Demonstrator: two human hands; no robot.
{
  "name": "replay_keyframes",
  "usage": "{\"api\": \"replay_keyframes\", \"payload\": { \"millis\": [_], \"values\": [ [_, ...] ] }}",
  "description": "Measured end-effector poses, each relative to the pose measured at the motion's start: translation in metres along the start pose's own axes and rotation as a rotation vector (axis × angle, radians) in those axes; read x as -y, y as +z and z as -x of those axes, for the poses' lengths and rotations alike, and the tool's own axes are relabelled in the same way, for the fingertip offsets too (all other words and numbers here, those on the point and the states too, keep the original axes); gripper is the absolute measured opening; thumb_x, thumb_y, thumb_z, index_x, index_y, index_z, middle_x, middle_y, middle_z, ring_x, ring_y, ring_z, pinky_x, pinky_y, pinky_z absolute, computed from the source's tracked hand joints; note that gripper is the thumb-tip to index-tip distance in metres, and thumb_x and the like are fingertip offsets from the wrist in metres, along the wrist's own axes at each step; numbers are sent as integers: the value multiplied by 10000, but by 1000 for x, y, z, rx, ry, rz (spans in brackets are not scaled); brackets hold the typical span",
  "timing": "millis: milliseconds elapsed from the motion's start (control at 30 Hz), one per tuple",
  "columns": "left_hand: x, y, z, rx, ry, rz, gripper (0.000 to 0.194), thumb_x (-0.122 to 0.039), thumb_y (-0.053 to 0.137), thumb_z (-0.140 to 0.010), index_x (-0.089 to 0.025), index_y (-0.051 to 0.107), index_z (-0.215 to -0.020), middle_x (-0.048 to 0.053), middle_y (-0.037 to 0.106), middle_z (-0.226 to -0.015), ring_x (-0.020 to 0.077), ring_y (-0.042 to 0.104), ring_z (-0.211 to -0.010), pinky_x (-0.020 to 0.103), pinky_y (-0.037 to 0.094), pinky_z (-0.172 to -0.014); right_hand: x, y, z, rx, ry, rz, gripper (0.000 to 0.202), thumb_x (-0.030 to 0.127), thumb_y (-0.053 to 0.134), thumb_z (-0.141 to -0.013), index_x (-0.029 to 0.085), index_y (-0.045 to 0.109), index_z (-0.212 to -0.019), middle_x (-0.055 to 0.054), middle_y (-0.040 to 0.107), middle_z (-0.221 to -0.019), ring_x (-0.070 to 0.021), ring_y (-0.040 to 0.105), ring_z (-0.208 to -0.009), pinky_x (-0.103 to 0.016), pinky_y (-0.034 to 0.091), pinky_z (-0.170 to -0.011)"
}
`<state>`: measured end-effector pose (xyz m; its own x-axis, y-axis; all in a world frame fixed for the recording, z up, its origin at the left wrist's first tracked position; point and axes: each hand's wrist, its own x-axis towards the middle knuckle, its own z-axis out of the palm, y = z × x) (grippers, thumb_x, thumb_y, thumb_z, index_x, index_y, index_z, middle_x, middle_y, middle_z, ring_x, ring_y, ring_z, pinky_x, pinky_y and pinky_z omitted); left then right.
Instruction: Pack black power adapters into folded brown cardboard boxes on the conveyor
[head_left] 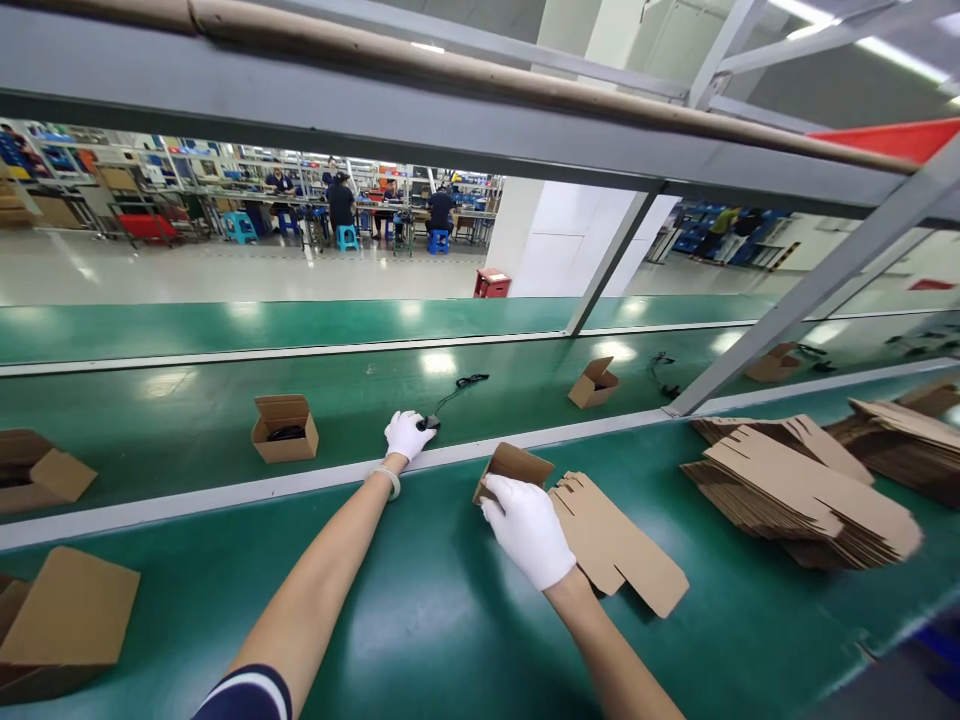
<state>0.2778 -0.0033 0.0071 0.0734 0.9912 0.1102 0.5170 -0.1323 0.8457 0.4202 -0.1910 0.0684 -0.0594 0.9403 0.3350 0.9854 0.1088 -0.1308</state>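
My left hand (406, 436), in a white glove, reaches over the white rail onto the green belt. Its fingers are closed on a black adapter (429, 423), whose cable (459, 386) trails away to the upper right. My right hand (527, 528), also gloved, grips the near side of an open brown box (517, 463) on the green bench. Flat cardboard blanks (611, 540) lie just right of that hand. On the belt to the left stands an open box (285, 430) with something black inside.
Another open box (593, 383) and more black cables (661, 375) are on the belt at right. Stacked blanks (806, 490) cover the bench's right side. A larger open box (71, 610) stands at the near left. A metal post (795, 285) slants down to the rail.
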Motion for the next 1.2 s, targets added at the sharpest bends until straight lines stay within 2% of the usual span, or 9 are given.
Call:
{"api": "replay_keyframes", "payload": {
  "millis": [167, 267, 367, 467, 600, 733, 867, 1033, 1200],
  "values": [
    [-13, -37, 5, -83, 97, 218, 334, -355, 554, -767, -146, 530, -1027, 126, 605, -1127, 205, 565, -1058, 323, 410, -915, 17, 3, -4, -162, -67, -205, 223, 180, 456, -832, 171, 610, -993, -55, 689, -918, -192, 633, -793, -315, 453, -744],
    [-40, -63, 12, -160, 243, 589, 360, -410, 573, -761, -156, 496, -1004, 107, 635, -1058, 172, 613, -973, 300, 434, -887, 32, 10, -18, -133, -4, -300, 370, 221, 498, -806, 154, 531, -1168, -92, 637, -1074, -183, 618, -764, -318, 465, -734],
    [-71, -89, 30, -111, 390, 1053, 370, -437, 656, -698, -182, 504, -919, 35, 666, -830, 178, 658, -828, 305, 482, -792, 56, 14, -34, -9, 56, -458, 619, 295, 584, -745, 144, 394, -1315, -134, 529, -1231, -165, 590, -749, -319, 464, -747],
    [-96, -109, 59, 49, 386, 1255, 329, -447, 638, -725, -197, 513, -900, -5, 639, -737, 152, 659, -687, 251, 498, -619, 87, 19, -43, 189, 63, -649, 737, 316, 653, -677, 138, 366, -1331, -89, 616, -1012, -158, 564, -701, -308, 456, -712],
    [-112, -123, 95, 180, 276, 1416, 313, -463, 593, -767, -179, 539, -887, 8, 629, -774, 123, 642, -673, 219, 491, -567, 122, 29, -41, 413, -29, -910, 421, 230, 610, -688, 185, 553, -1103, 20, 600, -719, -138, 528, -633, -253, 429, -606],
    [-110, -136, 109, 135, 263, 1393, 317, -459, 586, -778, -175, 546, -913, 20, 627, -826, 145, 649, -762, 261, 523, -653, 128, 27, -28, 517, -87, -1150, 192, 157, 530, -710, 177, 610, -883, 25, 594, -720, -111, 519, -649, -224, 429, -619],
    [-94, -145, 114, 33, 275, 1238, 304, -421, 598, -782, -180, 522, -952, 35, 631, -879, 176, 658, -824, 286, 533, -674, 107, 1, -23, 283, 136, -1308, 235, 257, 539, -722, 165, 586, -933, 16, 569, -694, -84, 451, -526, -216, 410, -518],
    [-71, -125, 133, 208, 150, 1016, 344, -425, 568, -797, -155, 502, -999, 64, 634, -914, 194, 649, -837, 347, 539, -730, 82, -35, -35, -40, 240, -1297, 366, 347, 550, -725, 171, 567, -1046, 28, 516, -635, -89, 429, -486, -219, 385, -464],
    [-66, -102, 150, 317, 164, 768, 346, -414, 517, -821, -146, 519, -1040, 96, 619, -1066, 198, 611, -936, 367, 488, -867, 70, -49, -36, 68, 174, -1210, 317, 365, 534, -738, 173, 607, -980, 15, 547, -651, -99, 461, -510, -229, 418, -480]
  ]
}}
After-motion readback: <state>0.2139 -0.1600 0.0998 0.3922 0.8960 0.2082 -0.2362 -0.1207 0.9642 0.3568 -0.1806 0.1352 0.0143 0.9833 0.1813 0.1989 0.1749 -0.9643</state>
